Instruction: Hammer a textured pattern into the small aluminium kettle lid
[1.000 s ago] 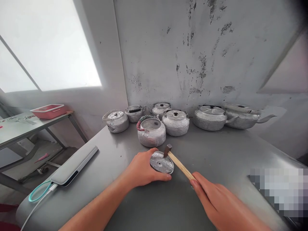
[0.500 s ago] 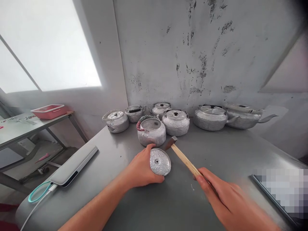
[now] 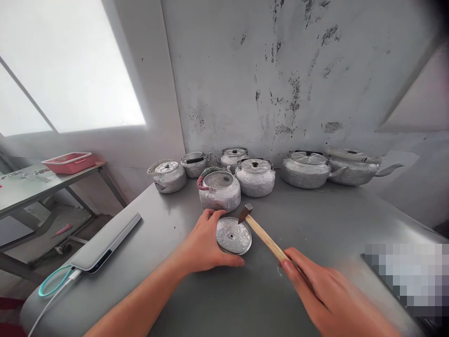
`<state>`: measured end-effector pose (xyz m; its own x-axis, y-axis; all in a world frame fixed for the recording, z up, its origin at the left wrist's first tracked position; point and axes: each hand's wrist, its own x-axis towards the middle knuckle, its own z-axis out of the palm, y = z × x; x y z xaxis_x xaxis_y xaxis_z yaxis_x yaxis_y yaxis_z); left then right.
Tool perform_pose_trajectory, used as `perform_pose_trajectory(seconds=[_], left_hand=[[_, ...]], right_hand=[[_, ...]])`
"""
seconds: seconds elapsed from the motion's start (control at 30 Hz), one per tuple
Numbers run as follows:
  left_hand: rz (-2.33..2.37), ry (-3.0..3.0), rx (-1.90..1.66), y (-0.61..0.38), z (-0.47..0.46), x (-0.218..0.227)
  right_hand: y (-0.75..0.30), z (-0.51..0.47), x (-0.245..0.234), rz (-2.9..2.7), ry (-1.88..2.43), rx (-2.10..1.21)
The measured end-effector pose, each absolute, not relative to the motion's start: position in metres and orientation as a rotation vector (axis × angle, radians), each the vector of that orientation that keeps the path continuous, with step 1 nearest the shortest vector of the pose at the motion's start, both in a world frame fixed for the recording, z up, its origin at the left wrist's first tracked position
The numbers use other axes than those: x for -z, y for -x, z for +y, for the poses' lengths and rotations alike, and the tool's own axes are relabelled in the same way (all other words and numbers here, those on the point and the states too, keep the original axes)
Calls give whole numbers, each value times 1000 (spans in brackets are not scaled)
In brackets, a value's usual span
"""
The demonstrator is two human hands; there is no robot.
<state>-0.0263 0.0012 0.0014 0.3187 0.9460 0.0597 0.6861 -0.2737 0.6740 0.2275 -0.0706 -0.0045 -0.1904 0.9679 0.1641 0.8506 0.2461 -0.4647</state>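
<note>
Two hands, well apart: left hand [image 3: 208, 244] curved in a C, clasping one round metal lid [image 3: 234, 241] at its nine-o'clock rim; right hand [image 3: 317, 285] closed around one wooden-handled hammer [image 3: 263, 232], head at the lid's one o'clock, contact unclear. Kettles [image 3: 255, 183]: seven, spanning ten to two o'clock from the lid, rearmost partly hidden. One white slab-shaped device [image 3: 105, 243], nine o'clock. One pixelated object [image 3: 409, 276], three o'clock, unreadable, cut off.
</note>
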Motion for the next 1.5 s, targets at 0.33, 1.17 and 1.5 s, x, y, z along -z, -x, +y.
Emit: perform_pose_trajectory(seconds=[0.33,1.17,1.5], left_hand=[[1592,-2196,-663,17,2,7],[1252,-2309,-1066,6,-19,-21],[1051,-2229,-1093,-7,-30,-57]], right_hand=[[-226,-72,-2,-2109,1626,-343],[-225,-55,-46,-1633,1648,-932],[-207,-40,-64,-1447,1433,-1101]])
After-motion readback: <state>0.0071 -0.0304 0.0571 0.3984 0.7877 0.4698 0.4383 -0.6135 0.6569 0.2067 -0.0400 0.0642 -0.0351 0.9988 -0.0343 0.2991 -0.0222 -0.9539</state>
